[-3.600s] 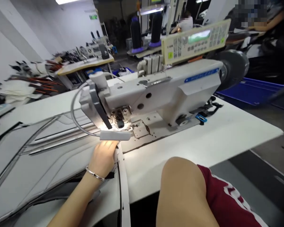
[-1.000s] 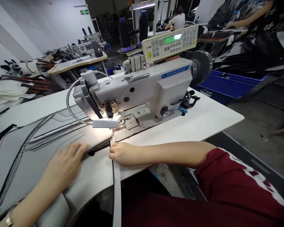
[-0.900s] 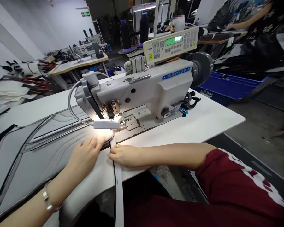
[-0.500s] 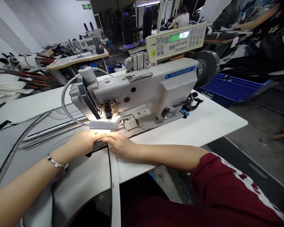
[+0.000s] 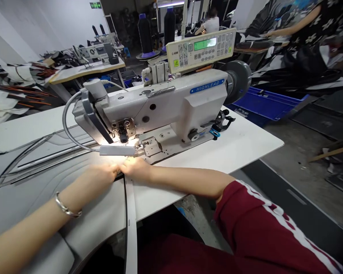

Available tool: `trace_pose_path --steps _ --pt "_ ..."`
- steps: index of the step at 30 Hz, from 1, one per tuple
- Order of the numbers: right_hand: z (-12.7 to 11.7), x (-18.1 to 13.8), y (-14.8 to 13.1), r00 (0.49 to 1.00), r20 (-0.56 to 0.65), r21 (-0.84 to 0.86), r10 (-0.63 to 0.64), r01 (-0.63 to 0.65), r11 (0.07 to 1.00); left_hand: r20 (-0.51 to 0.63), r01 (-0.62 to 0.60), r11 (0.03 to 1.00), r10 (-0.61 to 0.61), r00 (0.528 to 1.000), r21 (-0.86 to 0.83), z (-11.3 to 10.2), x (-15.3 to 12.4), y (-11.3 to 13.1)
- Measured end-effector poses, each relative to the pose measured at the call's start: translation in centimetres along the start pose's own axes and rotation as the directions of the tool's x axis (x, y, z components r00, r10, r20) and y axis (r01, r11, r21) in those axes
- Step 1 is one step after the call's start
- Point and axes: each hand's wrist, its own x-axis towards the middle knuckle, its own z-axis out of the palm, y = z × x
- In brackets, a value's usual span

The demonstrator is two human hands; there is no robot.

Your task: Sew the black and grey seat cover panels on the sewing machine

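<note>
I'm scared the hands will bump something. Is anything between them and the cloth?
Nothing visible is. The left hand lies on the grey cloth, the right hand at the white strip's far end. The lamp hangs just beyond both hands, above the cloth.

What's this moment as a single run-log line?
scene: sewing machine on white table | left hand: on grey panel | right hand: at white strip | both under lamp | fingers: lost in glare
</note>
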Motion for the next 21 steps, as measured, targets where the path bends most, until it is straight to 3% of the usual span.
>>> trace_pose_path --steps 2,5,11,15,21 --pt "0.0 -1.4 -0.4 1.0 0.006 -0.029 -0.006 0.006 1.0 0.048 0.004 0.995 -0.009 0.999 0.1 1.2 -0.4 0.8" --pt "-0.3 -3.4 -0.9 0.999 -0.034 -0.024 -0.041 0.04 0.999 0.016 0.033 0.997 -0.035 0.999 0.069 2.6 -0.3 0.9" --pt "-0.7 -5.5 -2.7 0.954 -0.017 0.042 -0.298 0.299 0.953 0.095 0.065 0.997 -0.061 0.994 -0.038 1.7 0.7 0.1" --pt "-0.8 -5.6 -3.0 0.954 -0.031 0.023 -0.298 0.298 0.954 0.051 0.052 0.996 -0.049 0.998 -0.072 1.3 0.9 0.3" --pt "-1.5 -5.5 -2.8 0.946 -0.041 -0.024 -0.32 0.32 0.947 0.054 0.13 0.989 -0.126 0.991 -0.076 2.3 1.4 0.4"
